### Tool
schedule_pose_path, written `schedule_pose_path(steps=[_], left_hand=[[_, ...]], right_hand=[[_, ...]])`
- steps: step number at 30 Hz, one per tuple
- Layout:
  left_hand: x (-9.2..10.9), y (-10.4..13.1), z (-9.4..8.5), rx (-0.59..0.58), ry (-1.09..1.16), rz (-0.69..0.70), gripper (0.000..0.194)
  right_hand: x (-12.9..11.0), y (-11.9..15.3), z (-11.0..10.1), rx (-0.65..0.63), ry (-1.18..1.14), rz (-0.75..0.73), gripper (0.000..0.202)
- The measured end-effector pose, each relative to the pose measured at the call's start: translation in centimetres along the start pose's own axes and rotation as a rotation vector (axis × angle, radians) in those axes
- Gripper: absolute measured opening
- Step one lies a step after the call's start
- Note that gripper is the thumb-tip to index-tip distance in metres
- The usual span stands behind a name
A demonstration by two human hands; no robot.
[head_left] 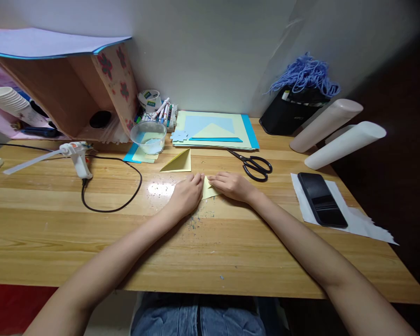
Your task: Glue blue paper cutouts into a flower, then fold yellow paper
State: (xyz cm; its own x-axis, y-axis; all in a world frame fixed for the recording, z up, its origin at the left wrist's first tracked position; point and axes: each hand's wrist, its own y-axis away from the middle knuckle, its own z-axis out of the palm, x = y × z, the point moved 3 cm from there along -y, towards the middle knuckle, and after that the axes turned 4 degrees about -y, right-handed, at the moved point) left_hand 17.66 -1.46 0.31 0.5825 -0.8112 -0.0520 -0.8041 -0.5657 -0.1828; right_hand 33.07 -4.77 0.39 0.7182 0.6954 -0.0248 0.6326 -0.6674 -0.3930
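Pressing folded yellow paper (207, 192) mid-frame, your left fingers (198, 179) and right fingers (220, 180) hold its sides, the next move likely needing aligned edges.

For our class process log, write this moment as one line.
left hand: on small yellow paper; right hand: on same paper, opposite side; folded yellow triangle: beyond hands; scissors: right of triangle
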Motion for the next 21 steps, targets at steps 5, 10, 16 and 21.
schedule_pose_path(steps=[5, 10, 16, 21], left_hand=[[-0.08, -0.08, -0.41, 0.010, 0.035, -0.012, 0.031], [-0.05, -0.12, -0.65, 0.021, 0.037, -0.018, 0.031], [0.13, -0.21, -0.38, 0.010, 0.001, -0.004, 0.031], [0.14, -0.21, -0.42, 0.017, -0.015, 0.003, 0.029]], right_hand=[[0.09, -0.14, -0.10, -0.018, -0.023, 0.064, 0.020], [0.19, -0.28, 0.08, -0.078, -0.015, 0.084, 0.019], [0.20, -0.43, 0.09, -0.085, -0.068, 0.105, 0.018], [0.14, -0.42, -0.09, -0.079, -0.093, 0.119, 0.015]])
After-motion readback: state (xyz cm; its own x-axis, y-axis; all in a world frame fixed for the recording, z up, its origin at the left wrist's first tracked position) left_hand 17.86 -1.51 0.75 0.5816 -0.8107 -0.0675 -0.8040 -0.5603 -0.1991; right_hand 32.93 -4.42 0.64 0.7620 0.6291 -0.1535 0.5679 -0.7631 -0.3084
